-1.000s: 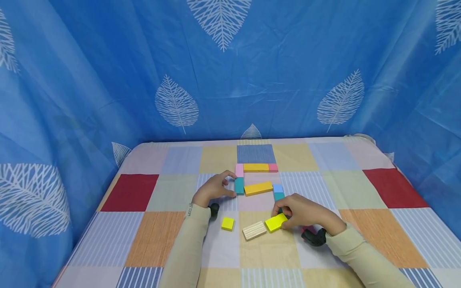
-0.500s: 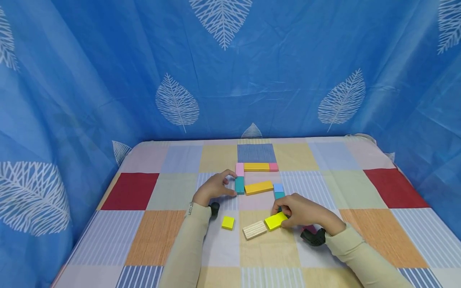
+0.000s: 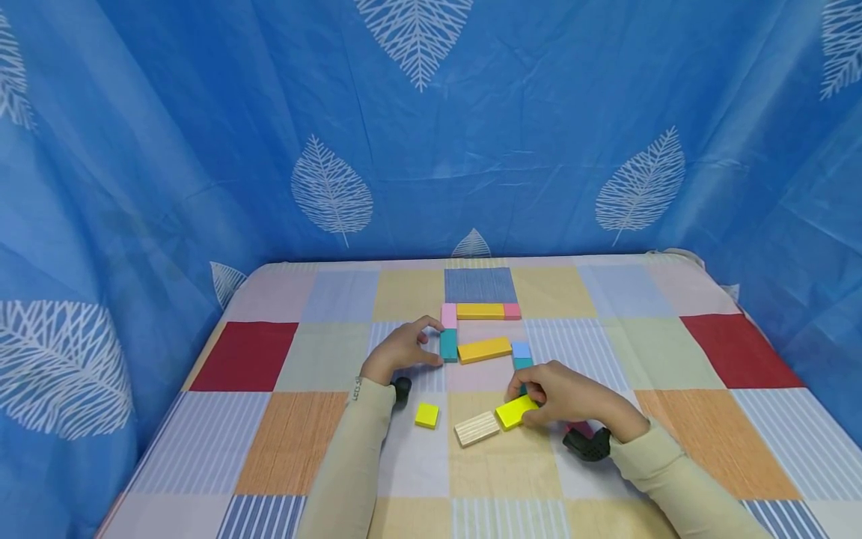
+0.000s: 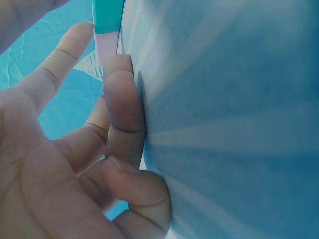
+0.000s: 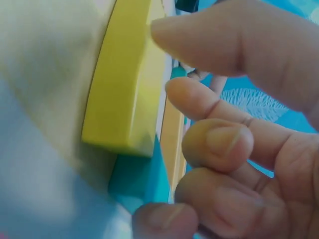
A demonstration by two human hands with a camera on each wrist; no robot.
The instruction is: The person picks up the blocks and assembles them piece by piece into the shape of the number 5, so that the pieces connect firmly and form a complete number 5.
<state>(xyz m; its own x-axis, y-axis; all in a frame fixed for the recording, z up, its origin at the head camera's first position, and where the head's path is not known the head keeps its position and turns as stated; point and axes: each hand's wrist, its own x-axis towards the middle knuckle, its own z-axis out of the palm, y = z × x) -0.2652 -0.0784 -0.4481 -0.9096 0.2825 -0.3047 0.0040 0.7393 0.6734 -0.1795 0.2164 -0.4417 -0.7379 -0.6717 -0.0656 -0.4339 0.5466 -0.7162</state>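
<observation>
Beside a teal block (image 3: pixel 448 346), my left hand (image 3: pixel 404 350) rests with index finger and thumb extended near its left side. In the left wrist view, the index fingertip is at the join with the pink block (image 4: pixel 105 47), and the other fingers bend loosely. My right hand (image 3: pixel 562 393) is over a bright yellow block (image 3: pixel 513 412). In the right wrist view, the thumb touches the yellow block's edge, while the index fingertip (image 5: pixel 182 94) shows in front of it; no grip is visible. A second teal block (image 5: pixel 134 181) lies behind the yellow one, partly hidden in the head view.
A striped wooden block (image 3: pixel 477 429) lies left of the yellow one, and a small yellow square block (image 3: pixel 427 415) further left. Orange blocks (image 3: pixel 485 349), a light blue block (image 3: pixel 521 349) and a red-pink block (image 3: pixel 512 311) lie farther back. A dark pink piece sits partly under the right wrist.
The right thumb has shifted slightly left over the yellow block. My left hand and the other blocks keep their places; the head view tilts very slightly.
</observation>
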